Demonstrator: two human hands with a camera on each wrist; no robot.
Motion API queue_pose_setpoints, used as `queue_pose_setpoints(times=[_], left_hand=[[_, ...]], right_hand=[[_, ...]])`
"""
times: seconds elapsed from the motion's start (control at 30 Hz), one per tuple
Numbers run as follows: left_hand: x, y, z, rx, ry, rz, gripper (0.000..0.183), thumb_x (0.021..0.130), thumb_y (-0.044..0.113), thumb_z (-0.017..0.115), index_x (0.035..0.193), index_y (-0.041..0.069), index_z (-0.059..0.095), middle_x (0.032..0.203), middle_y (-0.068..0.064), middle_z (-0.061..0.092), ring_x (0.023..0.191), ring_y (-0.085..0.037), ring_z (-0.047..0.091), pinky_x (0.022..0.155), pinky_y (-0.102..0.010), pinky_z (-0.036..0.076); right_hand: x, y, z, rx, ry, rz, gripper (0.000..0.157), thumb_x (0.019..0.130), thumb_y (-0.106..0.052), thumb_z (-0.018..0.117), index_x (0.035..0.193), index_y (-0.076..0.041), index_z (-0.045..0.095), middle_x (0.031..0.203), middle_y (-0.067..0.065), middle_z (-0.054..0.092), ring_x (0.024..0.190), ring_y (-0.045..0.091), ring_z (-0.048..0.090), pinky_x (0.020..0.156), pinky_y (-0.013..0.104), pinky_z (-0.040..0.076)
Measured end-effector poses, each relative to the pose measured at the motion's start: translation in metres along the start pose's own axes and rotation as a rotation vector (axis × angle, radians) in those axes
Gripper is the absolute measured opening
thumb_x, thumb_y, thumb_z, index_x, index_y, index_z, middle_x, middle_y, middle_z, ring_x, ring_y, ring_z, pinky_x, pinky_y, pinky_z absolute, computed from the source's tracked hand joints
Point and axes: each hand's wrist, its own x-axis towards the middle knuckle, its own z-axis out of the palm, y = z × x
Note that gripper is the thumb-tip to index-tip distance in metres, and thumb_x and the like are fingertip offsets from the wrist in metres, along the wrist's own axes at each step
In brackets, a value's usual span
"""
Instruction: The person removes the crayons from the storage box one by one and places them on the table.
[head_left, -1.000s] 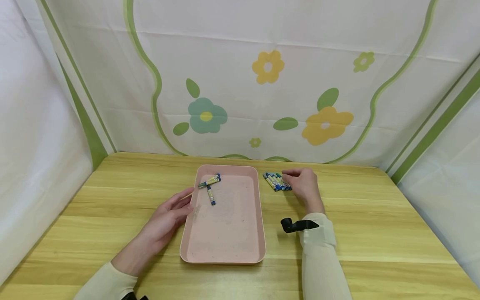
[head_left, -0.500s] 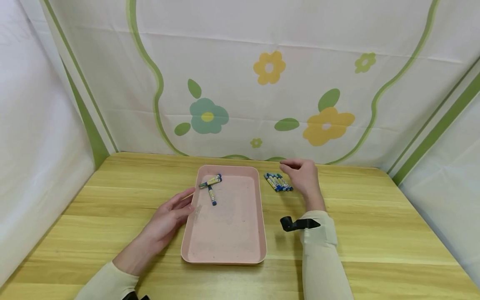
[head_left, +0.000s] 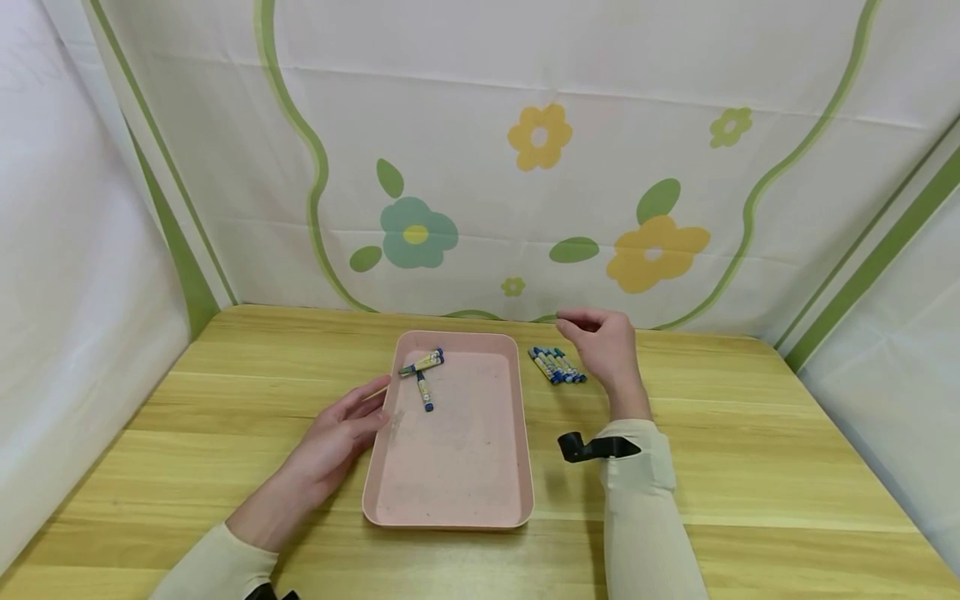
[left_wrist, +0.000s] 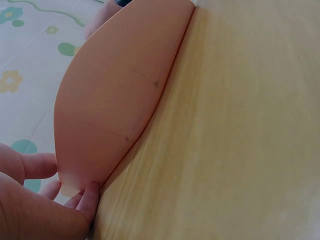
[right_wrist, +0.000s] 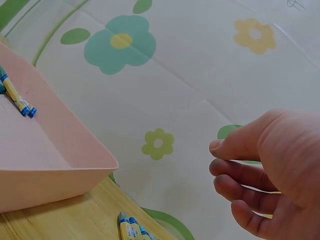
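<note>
My left hand (head_left: 333, 442) rests its fairly straight fingers and thumb against the left side of a pink tray (head_left: 453, 517). In the left wrist view, the fingertips touch the outer wall of the tray (left_wrist: 110, 100). Crayons (head_left: 424, 392) with yellow-and-blue wrappers lie inside, near the tray's far left corner. Right of the tray, on the table, several more crayons (head_left: 551, 365) lie side by side in a slanted row. My right hand (head_left: 603, 346) hovers above and just right of that row. Its fingers are loosely bent, with nothing between thumb and fingertips in the right wrist view.
The wooden table (head_left: 750, 450) reaches back to a white cloth (head_left: 465, 150) printed with flowers. White cloth also hangs at the left and right sides. A black wrist mount (head_left: 596, 447) sticks out from the right sleeve, close to the tray's right side.
My right hand has drawn away from the crayon row, up and toward the back, so the row shows fully. The left hand and the tray keep their places.
</note>
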Motion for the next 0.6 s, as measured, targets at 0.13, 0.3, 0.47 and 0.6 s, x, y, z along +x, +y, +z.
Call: queue_pose_setpoints(times=[0.13, 0.3, 0.47, 0.6], left_hand=[[0.0, 0.0, 0.0, -0.001, 0.001, 0.002, 0.063, 0.109, 0.01, 0.055, 0.167, 0.017, 0.033, 0.175, -0.013, 0.03, 0.158, -0.028, 0.035, 0.103, -0.013, 0.047], [0.0, 0.0, 0.0, 0.0, 0.002, 0.003, 0.063, 0.109, 0.01, 0.055, 0.167, 0.016, 0.033, 0.175, -0.013, 0.03, 0.158, -0.028, 0.035, 0.104, -0.014, 0.046], [0.0, 0.001, 0.001, -0.001, 0.006, 0.001, 0.063, 0.109, 0.011, 0.055, 0.167, 0.016, 0.034, 0.175, -0.013, 0.03, 0.158, -0.028, 0.036, 0.104, -0.015, 0.046], [-0.001, 0.001, 0.001, -0.002, 0.008, 0.003, 0.063, 0.109, 0.01, 0.055, 0.167, 0.016, 0.034, 0.175, -0.014, 0.03, 0.158, -0.029, 0.036, 0.103, -0.014, 0.047]], right_hand=[[0.0, -0.003, 0.002, 0.004, -0.003, 0.003, 0.029, 0.101, -0.027, 0.073, 0.123, -0.009, 0.079, 0.124, 0.015, 0.076, 0.098, 0.016, 0.065, 0.079, 0.022, 0.054], [0.0, -0.006, 0.006, -0.005, -0.011, -0.004, 0.029, 0.101, -0.026, 0.073, 0.123, -0.009, 0.079, 0.122, 0.015, 0.075, 0.097, 0.017, 0.065, 0.08, 0.024, 0.054], [0.0, -0.009, 0.012, -0.013, -0.018, -0.018, 0.028, 0.102, -0.024, 0.072, 0.124, -0.01, 0.079, 0.122, 0.014, 0.075, 0.1, 0.02, 0.066, 0.083, 0.026, 0.054], [0.0, -0.013, 0.018, -0.006, -0.029, -0.027, 0.028, 0.102, -0.026, 0.072, 0.125, -0.011, 0.079, 0.123, 0.013, 0.075, 0.103, 0.022, 0.067, 0.083, 0.028, 0.055]])
